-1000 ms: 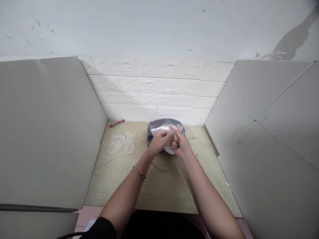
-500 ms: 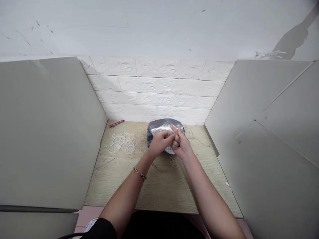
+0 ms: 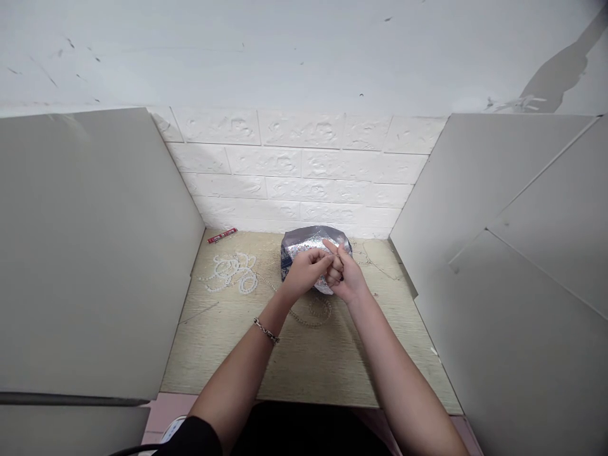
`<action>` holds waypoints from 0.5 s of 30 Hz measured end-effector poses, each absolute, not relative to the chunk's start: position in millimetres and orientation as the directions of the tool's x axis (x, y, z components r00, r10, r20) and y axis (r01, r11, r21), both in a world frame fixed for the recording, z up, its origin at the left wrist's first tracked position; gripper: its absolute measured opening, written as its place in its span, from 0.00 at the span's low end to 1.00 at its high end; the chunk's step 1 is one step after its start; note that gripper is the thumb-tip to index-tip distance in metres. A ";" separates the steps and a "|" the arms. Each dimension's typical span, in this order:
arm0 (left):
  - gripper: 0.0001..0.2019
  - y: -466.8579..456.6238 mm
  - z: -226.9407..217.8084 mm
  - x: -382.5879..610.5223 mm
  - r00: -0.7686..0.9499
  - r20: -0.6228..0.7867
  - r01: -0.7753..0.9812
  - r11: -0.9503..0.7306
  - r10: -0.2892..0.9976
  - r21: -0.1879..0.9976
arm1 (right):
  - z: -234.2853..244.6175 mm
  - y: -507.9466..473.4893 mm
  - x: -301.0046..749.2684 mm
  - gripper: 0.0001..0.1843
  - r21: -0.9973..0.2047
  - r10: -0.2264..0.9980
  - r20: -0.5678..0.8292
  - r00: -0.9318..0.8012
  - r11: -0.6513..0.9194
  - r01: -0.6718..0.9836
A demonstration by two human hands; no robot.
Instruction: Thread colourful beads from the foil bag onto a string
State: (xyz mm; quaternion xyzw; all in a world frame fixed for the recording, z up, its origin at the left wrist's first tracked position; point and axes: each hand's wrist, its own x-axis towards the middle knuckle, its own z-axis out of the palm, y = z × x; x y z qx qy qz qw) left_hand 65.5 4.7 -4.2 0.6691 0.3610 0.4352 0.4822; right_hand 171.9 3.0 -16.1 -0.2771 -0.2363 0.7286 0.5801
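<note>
My left hand (image 3: pixel 302 273) has thumb and forefinger pinched together, meeting the curled fingers of my right hand (image 3: pixel 349 278), whose forefinger reaches forward; whatever may be gripped between them is too fine to make out, so I cannot tell whether either hand is grasping something. Nearest to them, the soft dark pouch with a glittering silver front (image 3: pixel 311 235) sits just beyond and partly behind my fingers, toward the back of the pale wood-grained table (image 3: pixel 323 367), and the clear beaded strand (image 3: pixel 308 325) curves between my forearms in front of it. For work this small, I judge it best to steady both wrists, let only the fingertips move and press lightly, since a hard squeeze could make a tiny piece slip. The pouch crowds the space ahead, with the white brick-patterned wall (image 3: pixel 304 161) close behind it. To the left lies the tangle of white beaded strands (image 3: pixel 230 271), which my sleeve or the metal chain bracelet (image 3: pixel 266 330) might snag on a wide sweep. The tall grey panels at left (image 3: pixel 95 253) and right (image 3: pixel 503 253) close off both sides, so the freest room is toward me, before the front edge.
</note>
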 end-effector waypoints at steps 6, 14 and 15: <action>0.10 3.8 -4.9 66.4 0.321 0.235 0.064 -0.268 0.918 0.961 | -16.3 3.0 171.8 0.21 -0.663 0.977 -0.121 -0.178 -0.213 -0.718; 0.11 4.8 -6.3 66.9 0.297 0.228 0.088 -0.264 0.927 0.960 | -17.7 3.1 171.1 0.23 -0.681 0.980 -0.103 -0.172 -0.195 -0.706; 0.11 4.9 -6.4 66.8 0.293 0.228 0.091 -0.264 0.929 0.960 | -17.9 3.1 171.1 0.23 -0.684 0.980 -0.102 -0.169 -0.192 -0.704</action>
